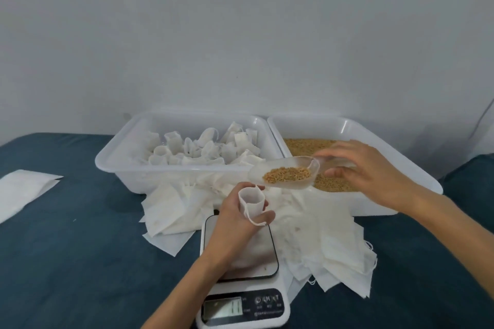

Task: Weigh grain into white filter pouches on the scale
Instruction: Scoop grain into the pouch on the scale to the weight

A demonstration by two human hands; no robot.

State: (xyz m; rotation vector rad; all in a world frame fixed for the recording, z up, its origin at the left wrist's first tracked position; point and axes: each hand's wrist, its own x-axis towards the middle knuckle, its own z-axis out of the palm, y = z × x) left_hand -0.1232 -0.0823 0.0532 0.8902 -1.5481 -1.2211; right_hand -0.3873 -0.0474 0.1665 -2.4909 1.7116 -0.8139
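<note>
Two hands work above the scale (240,248). Left hand (235,215) has its fingers curled around an open white pouch (251,201), held just over the scale's platform. Right hand (366,168) pinches the handle of a clear scoop (286,172) carrying grain (287,174), just behind the pouch. Beyond the scale sit a tray of grain (374,125) and a tray of filled pouches (128,147).
</note>
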